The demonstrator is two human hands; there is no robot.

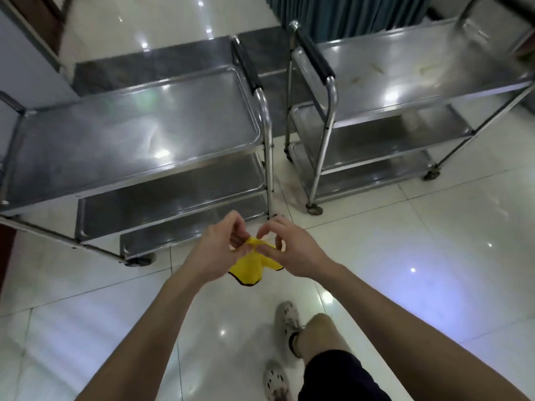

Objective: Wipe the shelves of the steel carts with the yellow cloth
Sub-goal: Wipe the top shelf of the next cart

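A yellow cloth [249, 269] with a dark hem hangs in front of me, bunched at its top. My left hand [215, 250] pinches that top edge from the left, and my right hand [292, 250] pinches it from the right. Both hands are held over the floor, just in front of the left steel cart [139, 131], near its right front leg. This cart has three shelves, all bare. A second three-shelf steel cart [405, 82] stands to the right, its top shelf marked with faint yellowish streaks.
Glossy white floor tiles [405, 256] lie under me and between the carts. A narrow gap separates the two carts' black-gripped handles. A teal curtain [347, 13] hangs behind the right cart. My feet in pale clogs [285, 319] are below my hands.
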